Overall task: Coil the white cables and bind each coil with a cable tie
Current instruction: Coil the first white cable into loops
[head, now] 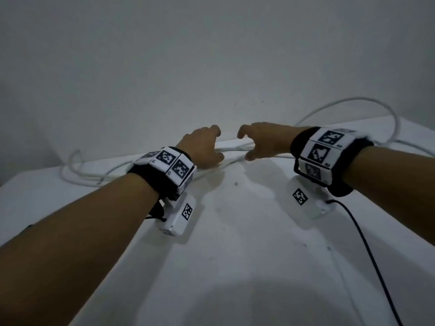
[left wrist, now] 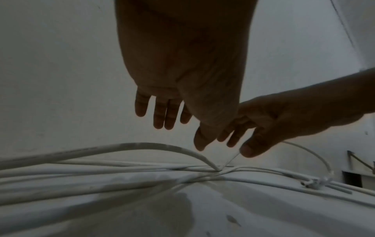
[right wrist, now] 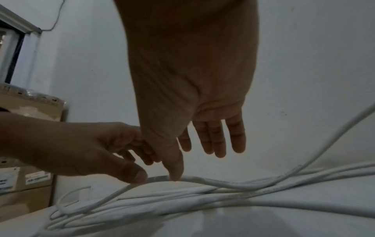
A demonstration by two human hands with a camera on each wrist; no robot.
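Note:
Several strands of white cable [head: 235, 148] lie loose along the far edge of the white table [head: 235, 231], against the wall. One strand arches up off the heap [right wrist: 213, 180]. My left hand [head: 207, 147] and right hand [head: 259, 142] hover close together over the middle of the strands. The right thumb tip [right wrist: 175, 177] touches the raised strand, and that hand's fingers [right wrist: 215, 141] hang straight. The left thumb [right wrist: 138, 175] sits just above the same strand, and the left fingers [left wrist: 168, 112] are straight and hold nothing. To the right, some strands meet in a small bound cluster [left wrist: 320, 182].
A big cable loop [head: 353, 100] rises against the wall at the back right, and smaller loops [head: 70, 165] lie at the back left. A black lead [head: 367, 250] trails from my right wrist unit across the table. Cardboard boxes [right wrist: 30, 112] stand beyond the left end.

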